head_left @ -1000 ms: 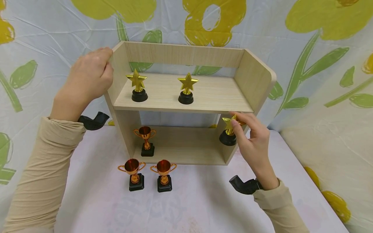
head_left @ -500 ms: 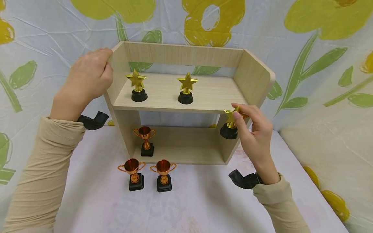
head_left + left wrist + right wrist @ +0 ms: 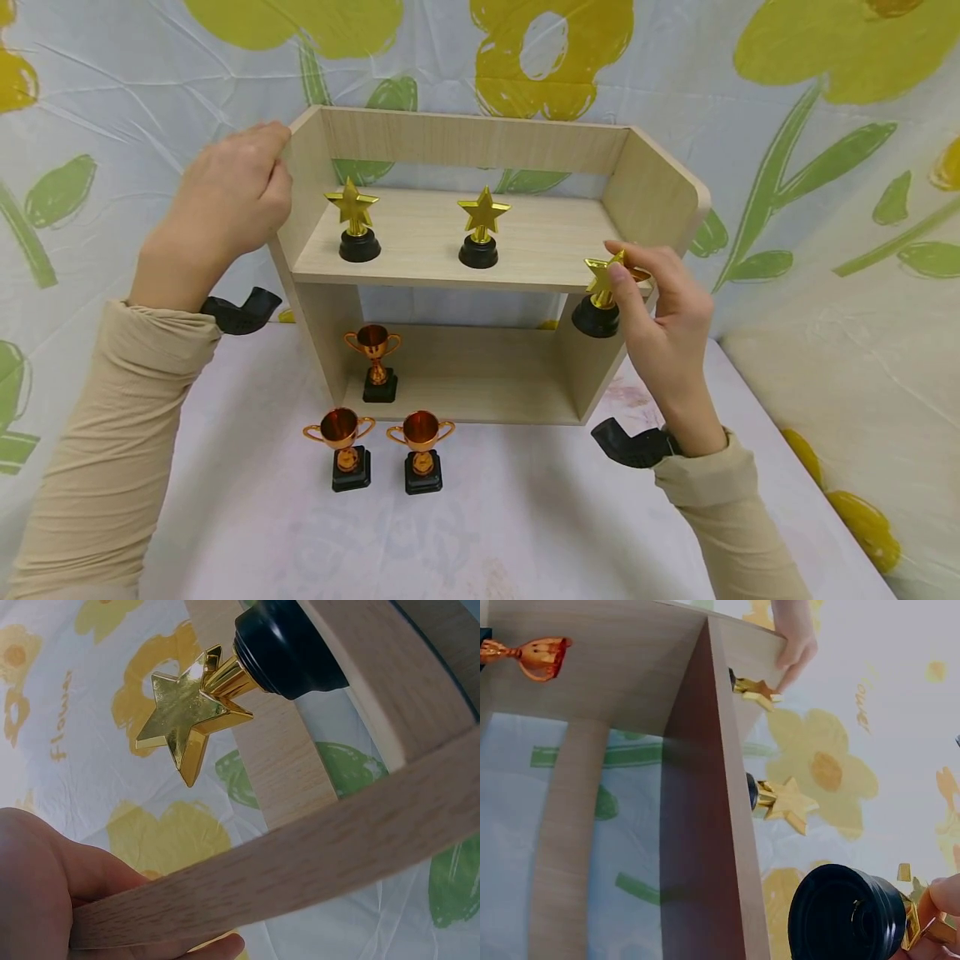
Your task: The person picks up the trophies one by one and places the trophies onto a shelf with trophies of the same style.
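My left hand (image 3: 217, 192) grips the left side panel of a light wooden two-tier shelf (image 3: 465, 282); the left wrist view shows thumb and fingers on both faces of the panel. Between thumb and fingers, my right hand (image 3: 667, 333) pinches a gold star trophy (image 3: 597, 292) by its star. Its round black base hangs just in front of the upper board's right end, apart from the board in the right wrist view. Two like star trophies stand on the upper board, one at the left (image 3: 352, 221) and one in the middle (image 3: 481, 229).
A bronze cup trophy (image 3: 377, 362) stands at the left of the lower tier. On the table (image 3: 480, 517) before the shelf are two more cups, a left one (image 3: 348, 450) and a right one (image 3: 422, 452). A flowered cloth (image 3: 675, 67) hangs behind.
My right hand has risen with the star trophy and drifted slightly right, from below the upper board's edge to about its height. The left hand and the shelf have stayed put.
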A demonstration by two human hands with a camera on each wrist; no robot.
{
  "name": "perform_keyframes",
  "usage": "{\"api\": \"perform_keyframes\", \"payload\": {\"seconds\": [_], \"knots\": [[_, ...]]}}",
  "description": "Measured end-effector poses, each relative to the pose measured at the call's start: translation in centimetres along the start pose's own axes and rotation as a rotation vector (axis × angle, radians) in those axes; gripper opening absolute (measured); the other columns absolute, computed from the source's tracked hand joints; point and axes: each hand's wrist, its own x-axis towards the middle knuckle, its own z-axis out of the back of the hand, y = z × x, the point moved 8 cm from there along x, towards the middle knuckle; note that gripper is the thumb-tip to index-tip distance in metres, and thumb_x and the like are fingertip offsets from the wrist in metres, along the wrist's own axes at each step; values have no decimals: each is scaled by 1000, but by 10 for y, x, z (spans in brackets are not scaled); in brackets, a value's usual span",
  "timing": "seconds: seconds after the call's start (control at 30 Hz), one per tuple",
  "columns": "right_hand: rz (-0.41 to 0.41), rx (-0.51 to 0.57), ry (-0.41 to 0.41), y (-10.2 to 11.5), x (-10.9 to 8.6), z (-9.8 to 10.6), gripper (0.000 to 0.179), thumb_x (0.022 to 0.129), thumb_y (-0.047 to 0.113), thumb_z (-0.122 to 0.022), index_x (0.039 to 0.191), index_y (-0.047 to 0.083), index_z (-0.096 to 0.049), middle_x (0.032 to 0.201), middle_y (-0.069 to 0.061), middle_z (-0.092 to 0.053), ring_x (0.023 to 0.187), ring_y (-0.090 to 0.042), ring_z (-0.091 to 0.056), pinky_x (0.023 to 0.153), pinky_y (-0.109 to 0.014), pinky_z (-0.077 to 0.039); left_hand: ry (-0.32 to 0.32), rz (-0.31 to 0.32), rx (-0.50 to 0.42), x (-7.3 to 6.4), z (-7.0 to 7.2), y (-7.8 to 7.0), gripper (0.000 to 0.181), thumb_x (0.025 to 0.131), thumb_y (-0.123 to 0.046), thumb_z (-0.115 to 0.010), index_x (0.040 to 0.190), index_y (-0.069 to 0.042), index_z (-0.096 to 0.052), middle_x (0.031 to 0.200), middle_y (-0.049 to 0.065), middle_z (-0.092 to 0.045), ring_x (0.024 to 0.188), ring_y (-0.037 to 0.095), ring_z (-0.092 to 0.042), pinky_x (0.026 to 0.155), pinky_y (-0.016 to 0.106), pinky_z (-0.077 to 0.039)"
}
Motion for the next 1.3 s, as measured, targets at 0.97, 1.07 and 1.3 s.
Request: {"api": "perform_keyframes", "payload": {"seconds": [0.97,1.07,1.3], "knots": [[28,-122,-23,-9,32,-5,18,92,1,-63,106,-6,-73,98,-19,-69,87,-11,-57,84,-26,-44,-15,2,3,-1,1,0,16,93,-5,-30,90,1,-45,93,24,-51,88,44,-47,77,61,-37],[17,-140,-30,-13,34,-6,18,92,1,-63,106,-5,-73,97,-18,-69,88,-10,-57,84,-25,-43,-16,2,3,-1,2,0,17,93,-5,-30,91,1,-45,94,24,-51,89,45,-48,78,62,-37],[1,-147,-66,-2,39,-11,16,90,-6,-61,102,-11,-70,94,-26,-67,85,-3,-55,82,-21,-42,0,-3,0,-1,1,0,18,94,-4,-29,92,2,-45,98,25,-52,90,45,-47,80,62,-37]]}}
